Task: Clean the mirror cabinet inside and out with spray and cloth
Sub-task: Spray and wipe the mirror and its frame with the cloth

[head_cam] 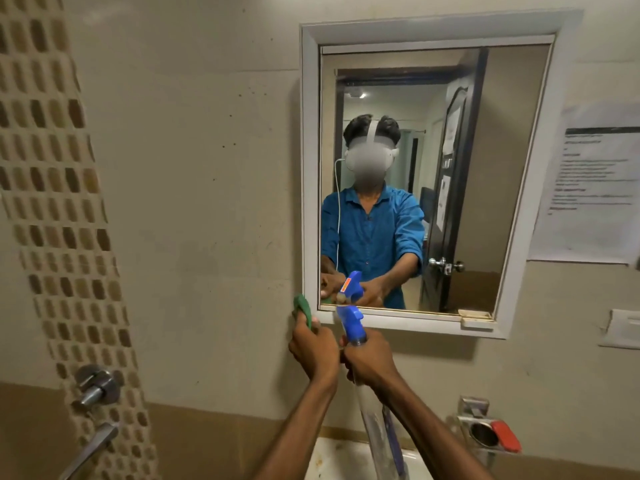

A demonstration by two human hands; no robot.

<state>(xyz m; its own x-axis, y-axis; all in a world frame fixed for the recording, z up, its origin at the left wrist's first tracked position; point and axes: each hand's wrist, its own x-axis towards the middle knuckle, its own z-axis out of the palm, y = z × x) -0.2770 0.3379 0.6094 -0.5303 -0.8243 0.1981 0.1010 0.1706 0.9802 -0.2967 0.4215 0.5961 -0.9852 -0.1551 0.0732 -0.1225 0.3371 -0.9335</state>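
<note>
Nearest: sink rim below, partly hidden by the forearms. Right hand, grip clamped on the bottle neck; bottle's long axis near upright, clear body hanging down, blue nozzle at top aimed up and slightly left. Left hand just beside it, grip closed on a green cloth touching the cabinet's lower left corner.

Cabinet lies straight ahead and above both hands; door shut. Nozzle sits at the bottom frame edge, so likely needs raising to hit glass. Open wall left; paper notice close right.
</note>
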